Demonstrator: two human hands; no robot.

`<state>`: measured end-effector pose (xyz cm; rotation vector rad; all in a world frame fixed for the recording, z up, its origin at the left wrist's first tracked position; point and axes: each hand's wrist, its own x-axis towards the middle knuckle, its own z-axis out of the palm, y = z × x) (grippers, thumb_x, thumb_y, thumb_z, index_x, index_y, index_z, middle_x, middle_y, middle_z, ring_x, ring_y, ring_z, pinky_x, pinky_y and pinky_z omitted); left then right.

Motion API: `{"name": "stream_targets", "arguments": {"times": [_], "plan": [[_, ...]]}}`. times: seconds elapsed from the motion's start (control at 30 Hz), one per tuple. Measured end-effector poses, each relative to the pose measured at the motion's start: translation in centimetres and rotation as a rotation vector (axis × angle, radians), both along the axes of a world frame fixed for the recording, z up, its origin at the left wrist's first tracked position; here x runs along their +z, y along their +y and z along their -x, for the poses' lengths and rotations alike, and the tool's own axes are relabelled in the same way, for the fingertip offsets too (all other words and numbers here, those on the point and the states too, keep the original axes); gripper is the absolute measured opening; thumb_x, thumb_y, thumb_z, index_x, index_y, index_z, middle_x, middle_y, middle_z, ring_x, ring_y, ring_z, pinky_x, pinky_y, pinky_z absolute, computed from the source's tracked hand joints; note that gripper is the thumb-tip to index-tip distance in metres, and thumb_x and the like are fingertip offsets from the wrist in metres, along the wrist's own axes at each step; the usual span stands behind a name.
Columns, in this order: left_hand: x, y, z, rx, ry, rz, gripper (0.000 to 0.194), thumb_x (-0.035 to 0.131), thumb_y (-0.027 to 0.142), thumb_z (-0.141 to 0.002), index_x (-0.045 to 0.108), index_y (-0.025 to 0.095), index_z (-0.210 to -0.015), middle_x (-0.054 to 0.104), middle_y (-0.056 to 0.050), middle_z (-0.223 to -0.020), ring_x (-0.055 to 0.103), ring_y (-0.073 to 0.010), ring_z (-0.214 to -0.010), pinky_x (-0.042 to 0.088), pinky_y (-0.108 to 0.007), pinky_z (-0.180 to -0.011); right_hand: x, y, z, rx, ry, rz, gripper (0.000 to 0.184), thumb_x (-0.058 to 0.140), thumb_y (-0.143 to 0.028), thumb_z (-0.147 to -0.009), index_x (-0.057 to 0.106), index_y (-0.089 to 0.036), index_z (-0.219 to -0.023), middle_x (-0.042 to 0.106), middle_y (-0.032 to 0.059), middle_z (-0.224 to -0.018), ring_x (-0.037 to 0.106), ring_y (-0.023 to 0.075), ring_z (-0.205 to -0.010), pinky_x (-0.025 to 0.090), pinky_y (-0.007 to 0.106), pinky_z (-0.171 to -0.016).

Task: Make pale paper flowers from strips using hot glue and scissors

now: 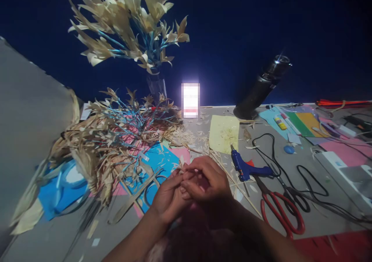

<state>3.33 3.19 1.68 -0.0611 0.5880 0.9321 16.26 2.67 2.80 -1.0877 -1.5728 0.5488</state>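
My left hand [171, 195] and my right hand [211, 180] meet in front of me, fingers closed and pressed together. A small pale dried-husk flower [181, 164] pokes up at the fingertips of my left hand. My right fingers curl over the same spot, and what they pinch there is hidden. Just beyond the hands lies a blue sheet [162, 159] scattered with husk bits. Right of my right hand rests a blue hot glue gun [247, 169] on a yellow sheet's edge, above red-handled scissors [283, 211].
A glass vase [157, 87] holds tall husk flowers [122, 18] on blue stems. Loose husks [95, 161] and smaller stems pile at left. A black flask [263, 85], a bright pixelated light [190, 100], a yellow sheet [223, 128], cables [315, 176] and a white box [345, 176] surround the work area.
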Motion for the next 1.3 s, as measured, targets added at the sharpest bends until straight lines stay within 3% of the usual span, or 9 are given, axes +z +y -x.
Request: {"name": "stream_targets", "arguments": {"times": [0.1,0.27,0.4,0.5,0.73,0.97,1.07,1.13,1.3], "plan": [[-0.5,-0.2,-0.2,0.0,0.015,-0.008,0.031,0.083,-0.001,-0.065,0.06,0.013,-0.082,0.054,0.002,-0.071,0.048,-0.0067,-0.05,0.037,-0.016,-0.043,-0.2,-0.1,0.0,0.03,0.035,0.029,0.022,0.066,-0.011,-0.076,0.072,-0.022,-0.094,0.071,0.0056,-0.091,0.067,0.0207,-0.085,0.054,0.032,-0.073],[-0.5,-0.4,-0.3,0.066,0.006,-0.062,0.03,0.09,0.004,-0.066,0.064,0.012,-0.077,0.052,0.004,-0.066,0.046,-0.0055,-0.049,0.04,-0.016,-0.043,0.3,0.6,-0.8,0.19,0.319,0.364,0.003,0.069,-0.021,-0.083,0.072,-0.021,-0.082,0.07,0.0042,-0.089,0.067,0.0168,-0.076,0.054,0.028,-0.064],[0.5,0.1,0.4,0.109,0.074,-0.111,0.028,0.093,0.009,-0.067,0.069,0.012,-0.082,0.06,0.001,-0.074,0.047,-0.0046,-0.051,0.042,-0.017,-0.044,0.6,0.9,-1.7,0.324,0.652,0.697,0.023,0.078,-0.039,-0.079,0.07,-0.019,-0.083,0.069,0.0009,-0.07,0.062,0.0135,-0.059,0.047,0.023,-0.053],[1.3,0.4,1.2,0.111,0.116,-0.17,0.026,0.092,0.01,-0.068,0.071,0.013,-0.083,0.063,0.0,-0.078,0.048,-0.0052,-0.053,0.044,-0.017,-0.046,0.4,0.9,-2.0,0.358,0.75,0.832,0.036,0.086,-0.038,-0.072,0.07,-0.017,-0.096,0.071,0.0007,-0.069,0.061,0.0118,-0.055,0.043,0.021,-0.051],[2.8,-0.5,1.5,0.079,0.326,-0.226,0.023,0.09,0.013,-0.07,0.069,0.012,-0.081,0.068,-0.005,-0.085,0.055,-0.01,-0.06,0.05,-0.022,-0.054,0.3,0.1,-1.4,0.252,0.579,0.709,0.032,0.078,-0.026,-0.071,0.066,-0.02,-0.101,0.071,-0.0022,-0.067,0.06,0.012,-0.054,0.043,0.021,-0.05],[3.9,-1.4,0.3,0.228,0.676,-0.329,0.039,0.096,0.03,-0.063,0.064,0.017,-0.081,0.064,0.001,-0.068,0.048,-0.0075,-0.049,0.043,-0.018,-0.049,0.3,-0.5,-1.1,0.229,0.3,0.62,0.032,0.074,-0.02,-0.072,0.066,-0.022,-0.103,0.071,-0.0036,-0.065,0.058,0.0112,-0.051,0.042,0.021,-0.05],[3.5,-1.7,0.2,0.182,0.802,-0.362,0.037,0.092,0.036,-0.069,0.065,0.017,-0.084,0.062,0.001,-0.064,0.052,-0.0095,-0.051,0.043,-0.018,-0.05,0.2,-0.5,-1.0,0.24,0.296,0.635,0.032,0.074,-0.02,-0.072,0.066,-0.022,-0.103,0.071,-0.0036,-0.065,0.059,0.0115,-0.052,0.044,0.021,-0.051],[3.2,-1.7,0.3,0.153,0.817,-0.367,0.035,0.091,0.036,-0.07,0.065,0.017,-0.085,0.059,0.002,-0.061,0.053,-0.0105,-0.051,0.043,-0.019,-0.05,0.2,-0.4,-1.0,0.254,0.35,0.654,0.032,0.074,-0.021,-0.072,0.066,-0.021,-0.103,0.071,-0.0036,-0.065,0.061,0.0121,-0.053,0.046,0.021,-0.053],[2.6,-0.8,0.3,0.201,0.623,-0.309,0.032,0.091,0.024,-0.067,0.063,0.017,-0.082,0.06,0.003,-0.063,0.043,-0.0068,-0.046,0.039,-0.018,-0.046,-0.1,-0.1,-1.5,0.29,0.429,0.655,0.021,0.069,-0.029,-0.081,0.068,-0.019,-0.1,0.074,0.0008,-0.07,0.068,0.0156,-0.058,0.053,0.025,-0.057]]}}
